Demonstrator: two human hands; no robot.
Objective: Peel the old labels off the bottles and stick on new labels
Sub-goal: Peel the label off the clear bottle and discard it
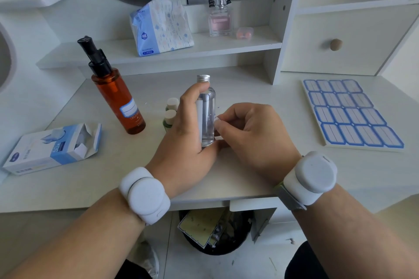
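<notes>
My left hand point(184, 136) grips a clear bottle point(208, 113) with a silver screw cap, held upright over the desk's middle. A white label strip point(199, 118) shows on the bottle's left side. My right hand point(251, 133) pinches a white label edge at the bottle's right side with thumb and forefinger. An amber pump bottle point(118, 99) with a blue-bordered label stands to the left. Two small green bottles point(170, 113) with cream caps stand behind my left hand, partly hidden. A sheet of blue-bordered labels point(349, 111) lies at the right.
An opened blue-and-white box point(52, 149) lies at the desk's left. On the shelf stand a tissue pack point(161, 27), a perfume bottle point(220, 18) and a small orange case point(244, 33). A black bin point(215, 231) with used label backing sits under the desk. A drawer knob point(336, 44) is at right.
</notes>
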